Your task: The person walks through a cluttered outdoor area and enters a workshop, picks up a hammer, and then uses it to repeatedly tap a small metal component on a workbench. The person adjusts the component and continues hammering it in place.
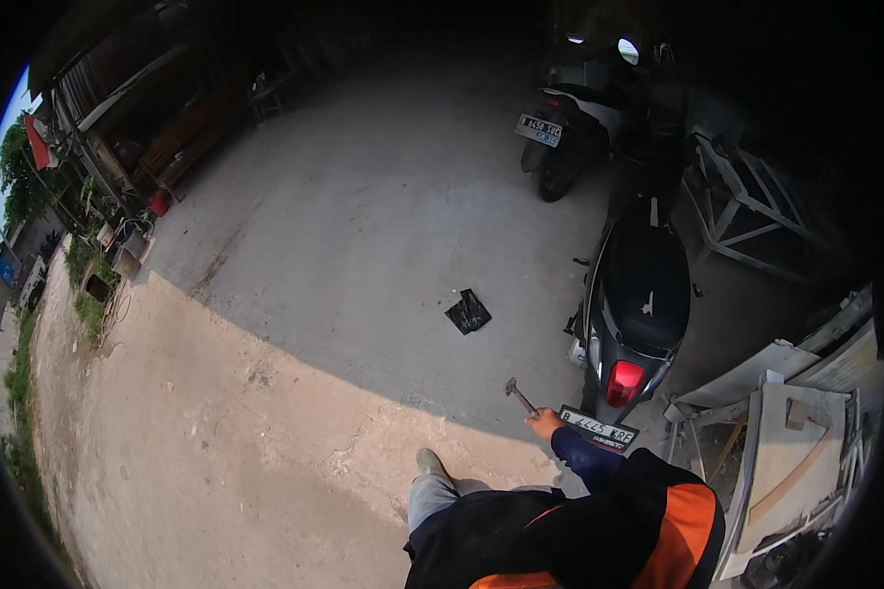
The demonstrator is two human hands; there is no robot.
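Note:
My right hand (542, 423), in a dark blue sleeve, is closed round the handle of a hammer (521, 397), whose metal head points forward and a little left. It is just left of the rear number plate of a dark scooter (634, 285) with a red tail light. My left hand is out of sight. A black crumpled sheet or bag (469, 312) lies on the concrete floor ahead. My booted left foot (430, 461) is below on the sunlit concrete (265, 412).
A second scooter (550, 147) stands farther ahead. On the right are a metal frame (735, 226) and leaning boards (796, 452). Along the left are a wooden bench (172, 157), a red bucket (158, 204), containers (125, 257) and a grassy verge (20, 383).

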